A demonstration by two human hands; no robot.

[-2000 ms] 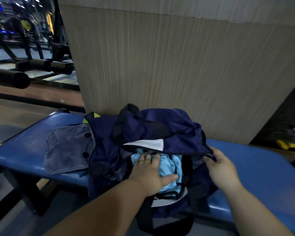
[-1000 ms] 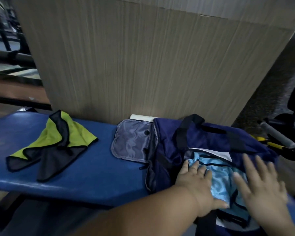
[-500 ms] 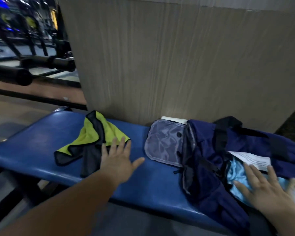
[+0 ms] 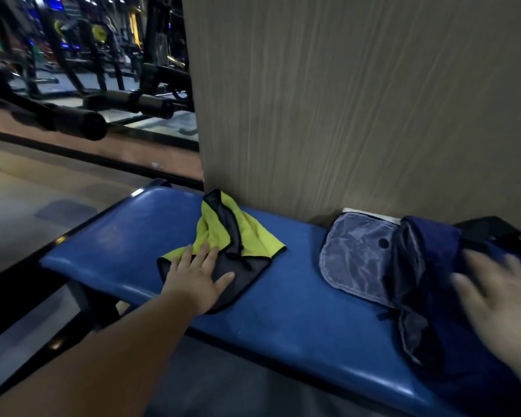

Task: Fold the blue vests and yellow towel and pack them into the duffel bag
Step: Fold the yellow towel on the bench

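Crumpled, black-edged yellow towel lies under the flat, released left hand; blurred right hand, also released, over the duffel bag. Blue padded surface; wood-grain wall beyond.

This is a gym. Past the seat stand black steel machine frames carrying thick foam-padded rollers on their arms, with more equipment receding into a dim hall dotted with blue lights (too blurred to make out further). The near surface is a long bench upholstered in blue vinyl, set against a wood-grain panel. A yellow towel and a navy duffel bag lie on it, and the floor is smooth, in tan and grey
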